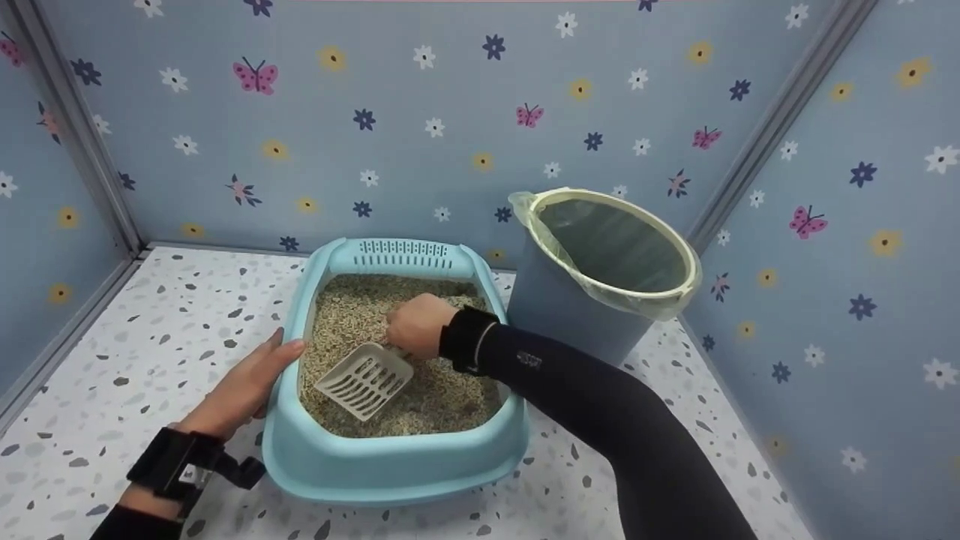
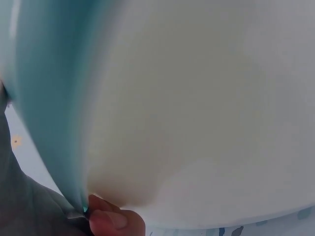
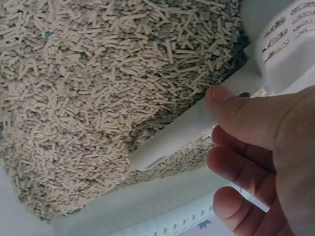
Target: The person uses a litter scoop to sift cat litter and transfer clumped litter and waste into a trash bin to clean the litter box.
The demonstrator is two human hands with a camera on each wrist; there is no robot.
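Observation:
A pale blue litter box (image 1: 394,480) filled with tan pellet litter (image 1: 352,307) stands on the speckled floor. My left hand (image 1: 251,375) grips its left rim; in the left wrist view, fingertips (image 2: 115,221) curl in beneath the rim. Over the litter, my right hand (image 1: 421,324) holds a slotted litter scoop (image 1: 367,381) by its handle. The right wrist view shows the thumb (image 3: 236,108) pressed on the scoop handle (image 3: 172,137), whose end touches the pellets. The scoop's head lies tilted toward the box's near left, with no clump visible on it.
A grey-blue bin (image 1: 562,315) with a clear liner folded over its cream rim stands close behind the box on the right. Flower-patterned walls (image 1: 420,90) enclose the back and both sides. Terrazzo-like floor (image 1: 202,300) surrounds the box.

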